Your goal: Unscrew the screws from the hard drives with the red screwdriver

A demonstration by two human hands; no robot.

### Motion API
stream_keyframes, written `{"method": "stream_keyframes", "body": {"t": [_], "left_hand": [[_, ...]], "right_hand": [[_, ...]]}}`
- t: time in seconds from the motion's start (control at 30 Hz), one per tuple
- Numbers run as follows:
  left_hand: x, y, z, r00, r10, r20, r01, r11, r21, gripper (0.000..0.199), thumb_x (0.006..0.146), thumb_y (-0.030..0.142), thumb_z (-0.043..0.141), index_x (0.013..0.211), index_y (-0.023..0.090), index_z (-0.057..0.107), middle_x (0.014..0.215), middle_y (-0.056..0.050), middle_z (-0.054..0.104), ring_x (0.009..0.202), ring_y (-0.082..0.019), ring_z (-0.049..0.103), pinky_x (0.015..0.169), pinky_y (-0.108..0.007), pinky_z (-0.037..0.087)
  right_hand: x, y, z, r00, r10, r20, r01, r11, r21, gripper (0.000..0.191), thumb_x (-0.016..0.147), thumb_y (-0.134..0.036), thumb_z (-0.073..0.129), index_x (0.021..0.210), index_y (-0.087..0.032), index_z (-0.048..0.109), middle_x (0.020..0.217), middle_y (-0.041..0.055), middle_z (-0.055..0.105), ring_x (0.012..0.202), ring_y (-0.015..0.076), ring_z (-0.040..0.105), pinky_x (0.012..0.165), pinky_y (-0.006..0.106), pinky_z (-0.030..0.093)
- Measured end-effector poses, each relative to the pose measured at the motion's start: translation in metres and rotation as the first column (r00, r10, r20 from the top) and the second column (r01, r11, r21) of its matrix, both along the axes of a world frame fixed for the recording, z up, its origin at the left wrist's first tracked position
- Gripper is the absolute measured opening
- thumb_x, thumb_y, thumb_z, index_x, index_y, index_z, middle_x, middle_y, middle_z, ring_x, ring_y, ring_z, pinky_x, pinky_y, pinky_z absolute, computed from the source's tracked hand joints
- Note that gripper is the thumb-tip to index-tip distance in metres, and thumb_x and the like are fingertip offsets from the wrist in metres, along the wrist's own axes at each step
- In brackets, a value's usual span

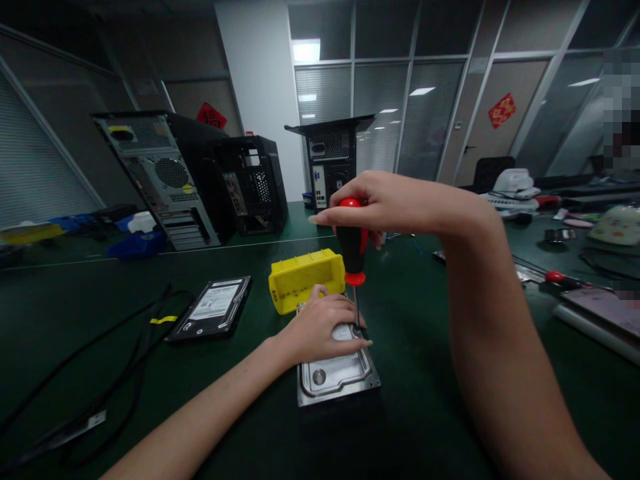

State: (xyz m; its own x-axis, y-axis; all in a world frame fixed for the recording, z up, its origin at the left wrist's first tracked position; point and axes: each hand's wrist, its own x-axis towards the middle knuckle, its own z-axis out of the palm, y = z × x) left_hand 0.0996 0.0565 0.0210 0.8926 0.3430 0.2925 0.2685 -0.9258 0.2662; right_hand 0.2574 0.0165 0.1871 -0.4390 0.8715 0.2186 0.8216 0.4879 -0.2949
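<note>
Left fingers (pixel 341 315) splayed atop hard drive (pixel 345 372); right fingers (pixel 340 216) tight around screwdriver (pixel 353 252)

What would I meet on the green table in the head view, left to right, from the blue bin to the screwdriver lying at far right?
Blue bin → loose hard drive → yellow parts bin → upright screwdriver in the right hand → lying screwdriver.

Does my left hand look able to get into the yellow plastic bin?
Likely yes: the left hand, resting on the silver metal hard drive, is right beside the bin, whose opening looks mostly clear.
</note>
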Motion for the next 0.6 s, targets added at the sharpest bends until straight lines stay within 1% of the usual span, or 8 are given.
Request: {"method": "stream_keyframes", "body": {"t": [0.07, 0.13, 0.23, 0.33, 0.47, 0.6], "left_hand": [[0.0, 0.0, -0.0001, 1.0, -0.003, -0.004, 0.003, 1.0, 0.003, 0.028, 0.085, 0.047, 0.056, 0.099, 0.025, 0.066, 0.106, -0.003, 0.067, 0.105, -0.022, 0.056, 0.091, -0.039, 0.025], [0.0, -0.0001, -0.0001, 1.0, -0.003, -0.006, 0.003, 1.0, 0.004, 0.028, 0.085, 0.047, 0.055, 0.099, 0.025, 0.066, 0.107, -0.003, 0.067, 0.105, -0.022, 0.056, 0.091, -0.039, 0.025], [0.0, -0.0002, 0.0, 1.0, 0.002, -0.01, -0.002, 1.0, 0.003, 0.029, 0.085, 0.049, 0.055, 0.099, 0.026, 0.066, 0.107, -0.003, 0.067, 0.105, -0.023, 0.056, 0.091, -0.04, 0.025], [0.0, 0.0001, 0.0001, 1.0, 0.0, -0.014, 0.0, 1.0, 0.009, 0.03, 0.085, 0.049, 0.054, 0.099, 0.026, 0.066, 0.107, -0.003, 0.067, 0.105, -0.023, 0.056, 0.091, -0.04, 0.025], [-0.0002, 0.0003, 0.0001, 1.0, 0.006, -0.017, -0.006, 1.0, 0.018, 0.029, 0.084, 0.049, 0.055, 0.099, 0.026, 0.066, 0.107, -0.002, 0.067, 0.104, -0.022, 0.057, 0.091, -0.04, 0.025], [-0.0004, -0.0004, 0.0009, 1.0, 0.009, -0.016, -0.009, 1.0, 0.008, 0.029, 0.084, 0.049, 0.055, 0.098, 0.026, 0.067, 0.107, -0.002, 0.067, 0.104, -0.023, 0.057, 0.092, -0.04, 0.025]], "right_hand": [[0.0003, -0.0013, -0.0003, 0.999, -0.032, 0.003, 0.032, 0.999, -0.001, 0.056, 0.082, -0.064, 0.04, 0.079, -0.011, 0.058, 0.071, 0.0043, 0.057, 0.053, 0.0065, 0.049, 0.047, 0.019, 0.034], [0.0003, -0.0022, -0.0002, 0.999, -0.04, -0.009, 0.039, 0.999, -0.023, 0.057, 0.085, -0.063, 0.034, 0.083, -0.011, 0.059, 0.074, 0.0051, 0.058, 0.055, 0.0072, 0.05, 0.048, 0.019, 0.035], [-0.0003, -0.0034, 0.0008, 0.998, -0.04, -0.037, 0.038, 0.997, -0.063, 0.049, 0.092, -0.051, 0.028, 0.095, -0.013, 0.059, 0.089, 0.0063, 0.06, 0.061, 0.0076, 0.053, 0.049, 0.019, 0.036], [-0.0007, -0.0051, 0.0024, 0.999, -0.025, -0.043, 0.022, 0.997, -0.076, 0.043, 0.093, -0.042, 0.028, 0.098, -0.014, 0.059, 0.098, 0.0062, 0.06, 0.063, 0.0072, 0.054, 0.049, 0.018, 0.036], [0.0, -0.0082, 0.0038, 0.996, 0.046, -0.071, -0.052, 0.995, -0.087, 0.038, 0.093, -0.039, 0.033, 0.097, -0.013, 0.061, 0.091, 0.0044, 0.061, 0.06, 0.0056, 0.052, 0.049, 0.017, 0.035], [-0.0003, -0.0104, 0.0043, 0.988, 0.134, -0.074, -0.138, 0.989, -0.054, 0.035, 0.091, -0.039, 0.039, 0.103, -0.014, 0.061, 0.082, 0.0017, 0.06, 0.057, 0.0028, 0.047, 0.049, 0.015, 0.031]]}}
